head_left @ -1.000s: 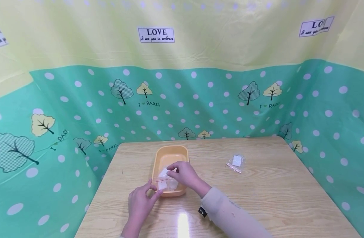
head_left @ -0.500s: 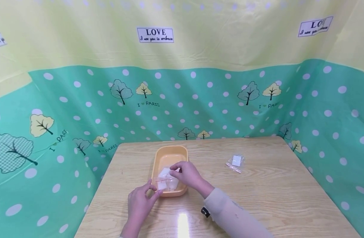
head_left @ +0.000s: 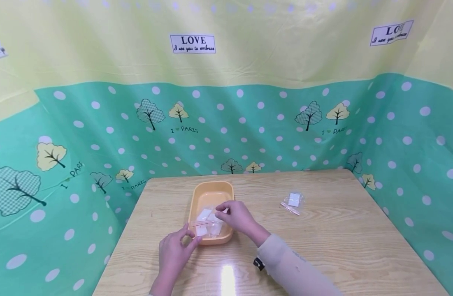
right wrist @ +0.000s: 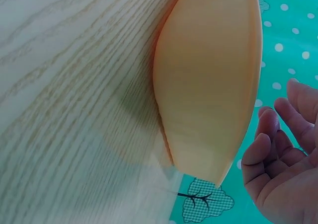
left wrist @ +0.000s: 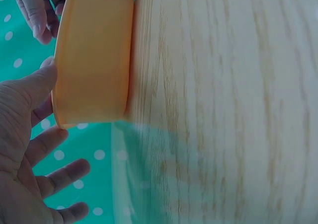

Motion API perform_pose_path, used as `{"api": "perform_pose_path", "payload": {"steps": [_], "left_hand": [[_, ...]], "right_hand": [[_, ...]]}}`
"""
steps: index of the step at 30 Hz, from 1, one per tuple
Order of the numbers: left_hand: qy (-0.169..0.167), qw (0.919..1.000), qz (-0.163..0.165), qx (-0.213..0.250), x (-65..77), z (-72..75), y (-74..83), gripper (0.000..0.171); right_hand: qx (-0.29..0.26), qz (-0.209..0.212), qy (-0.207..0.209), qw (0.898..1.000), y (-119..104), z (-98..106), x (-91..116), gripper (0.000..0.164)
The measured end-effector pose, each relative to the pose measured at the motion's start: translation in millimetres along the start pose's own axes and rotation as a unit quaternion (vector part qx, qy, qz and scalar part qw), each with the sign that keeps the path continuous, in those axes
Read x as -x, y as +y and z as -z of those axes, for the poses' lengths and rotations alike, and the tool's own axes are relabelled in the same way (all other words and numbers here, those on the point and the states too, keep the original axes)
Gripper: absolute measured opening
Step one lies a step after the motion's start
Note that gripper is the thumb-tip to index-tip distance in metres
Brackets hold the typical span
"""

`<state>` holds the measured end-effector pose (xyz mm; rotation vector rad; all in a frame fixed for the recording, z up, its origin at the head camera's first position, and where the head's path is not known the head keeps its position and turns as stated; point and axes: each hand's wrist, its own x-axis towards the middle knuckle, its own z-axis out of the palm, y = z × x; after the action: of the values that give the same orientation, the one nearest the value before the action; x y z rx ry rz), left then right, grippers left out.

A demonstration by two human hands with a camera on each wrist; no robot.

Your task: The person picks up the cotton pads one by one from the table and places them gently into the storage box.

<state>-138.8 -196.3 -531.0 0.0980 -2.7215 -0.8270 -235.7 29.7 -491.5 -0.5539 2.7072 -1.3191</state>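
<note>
A pale orange tray (head_left: pixel 211 188) stands on the table with several clear zip bags (head_left: pixel 203 231) holding white pieces inside it; a red zip line crosses the near one. My left hand (head_left: pixel 175 246) grips the tray's near left corner, its thumb at the rim in the left wrist view while the remaining fingers spread away. Over the tray's right side, my right hand (head_left: pixel 239 216) has thumb and index finger pinched together at the clear plastic of a zip bag. The right wrist view shows that hand's curled fingers (right wrist: pixel 261 149) beside the rim; the tray wall hides the bags there.
Another small zip bag (head_left: pixel 293 200) with a white square and a red seal lies on the wooden table (head_left: pixel 322 246), right of the tray. A green and yellow printed curtain (head_left: pixel 245 135) encloses the table at the back and sides.
My right hand has shifted slightly to the right over the tray, uncovering more of the white pieces. The left hand and the tray stay where they were.
</note>
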Motion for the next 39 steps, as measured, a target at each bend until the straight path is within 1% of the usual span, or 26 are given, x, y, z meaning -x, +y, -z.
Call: {"api": "perform_pose_path", "payload": {"steps": [5, 12, 17, 20, 24, 29, 34, 39], "left_hand": [[0.000, 1.0000, 0.002, 0.007, -0.6, -0.1, 0.5, 0.022], [-0.002, 0.9999, 0.006, 0.009, -0.6, -0.7, 0.9, 0.022], [0.000, 0.9999, 0.009, 0.011, -0.5, -0.8, 0.8, 0.022], [0.002, 0.9999, 0.008, 0.012, 0.1, -0.5, 0.9, 0.022], [0.005, 0.9999, 0.004, 0.010, 1.0, 0.1, 0.1, 0.023], [0.007, 0.9999, 0.001, 0.011, 1.1, -0.3, -0.7, 0.024], [0.005, 0.9999, 0.003, 0.015, 1.4, -0.6, -1.3, 0.024], [0.000, 0.9999, 0.007, 0.011, 0.8, -0.1, -1.0, 0.024]], "right_hand": [[-0.012, -0.009, 0.006, 1.000, 4, 3, 3, 0.025], [-0.034, -0.035, 0.026, 0.998, 10, 15, 4, 0.026], [-0.046, -0.055, 0.042, 0.996, 20, 24, 5, 0.026], [-0.047, -0.057, 0.055, 0.996, 27, 30, 6, 0.025], [-0.042, -0.065, 0.068, 0.995, 37, 37, 9, 0.024], [-0.028, -0.086, 0.079, 0.993, 53, 45, 13, 0.028], [-0.013, -0.095, 0.098, 0.991, 71, 58, 20, 0.027], [-0.011, -0.111, 0.110, 0.988, 92, 75, 27, 0.031]]}}
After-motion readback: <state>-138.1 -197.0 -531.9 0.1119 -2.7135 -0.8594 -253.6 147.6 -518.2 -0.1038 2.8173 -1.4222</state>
